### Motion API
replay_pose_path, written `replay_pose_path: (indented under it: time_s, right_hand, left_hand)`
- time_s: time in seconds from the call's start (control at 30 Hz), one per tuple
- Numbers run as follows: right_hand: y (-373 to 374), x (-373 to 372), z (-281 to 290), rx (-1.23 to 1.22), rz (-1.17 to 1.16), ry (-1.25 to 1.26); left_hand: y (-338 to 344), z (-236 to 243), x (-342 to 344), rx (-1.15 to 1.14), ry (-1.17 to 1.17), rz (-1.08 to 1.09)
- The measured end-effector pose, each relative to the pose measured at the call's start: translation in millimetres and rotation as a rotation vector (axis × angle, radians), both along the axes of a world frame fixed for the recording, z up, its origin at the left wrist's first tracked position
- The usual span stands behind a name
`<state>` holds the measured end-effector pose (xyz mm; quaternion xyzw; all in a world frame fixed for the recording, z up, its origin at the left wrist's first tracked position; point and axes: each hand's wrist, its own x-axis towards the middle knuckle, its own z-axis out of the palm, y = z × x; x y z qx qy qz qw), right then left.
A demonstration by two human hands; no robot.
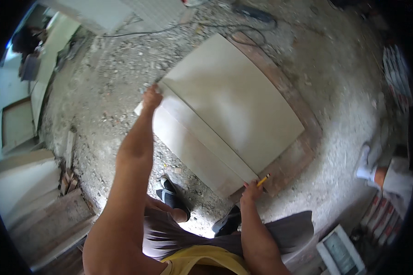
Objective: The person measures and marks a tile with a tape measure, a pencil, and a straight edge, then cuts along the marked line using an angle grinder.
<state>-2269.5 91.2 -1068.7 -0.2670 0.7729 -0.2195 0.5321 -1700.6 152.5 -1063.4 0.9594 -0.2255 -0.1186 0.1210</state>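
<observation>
A large pale square tile (pixel 248 96) lies flat on a brownish board (pixel 303 110) on the floor. Across its near-left part runs a long pale straight strip (pixel 202 133), slanting from far left to near right. My left hand (pixel 152 97) is closed on the strip's far-left end, at the tile's edge. At the near-right end, my right hand (pixel 251 191) pinches a yellow pencil (pixel 263 180), dark at its upper end, and rests against the strip. The fingertips of my right hand are partly hidden.
Rubble (pixel 119 78) covers the floor to the left. A dark cable (pixel 170 30) leads to a dark power tool (pixel 252 13) at the back. Another person's leg (pixel 380 175) is at right, above stacked packages (pixel 382 217). Pale slabs (pixel 25 183) stand at left.
</observation>
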Motion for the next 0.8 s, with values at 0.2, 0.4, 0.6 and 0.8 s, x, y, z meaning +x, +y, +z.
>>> replay_pose_path:
  time_s: [0.2, 0.4, 0.6, 0.8]
  right_hand:
    - [-8.0, 10.0, 29.0, -0.142, 0.039, 0.096]
    - [-19.6, 16.9, 31.3, -0.195, 0.096, 0.164]
    - [-40.1, 22.8, 43.8, -0.043, 0.028, 0.111]
    - [-46.4, 24.3, 43.1, -0.216, 0.072, 0.139]
  left_hand:
    - [-24.2, 12.6, -25.7, 0.063, -0.008, 0.036]
    - [-32.7, 1.3, -0.8, -0.031, -0.027, 0.053]
    - [-67.8, -10.0, -5.0, -0.185, -0.037, -0.065]
    - [-78.4, 9.0, -2.7, -0.131, 0.121, -0.009]
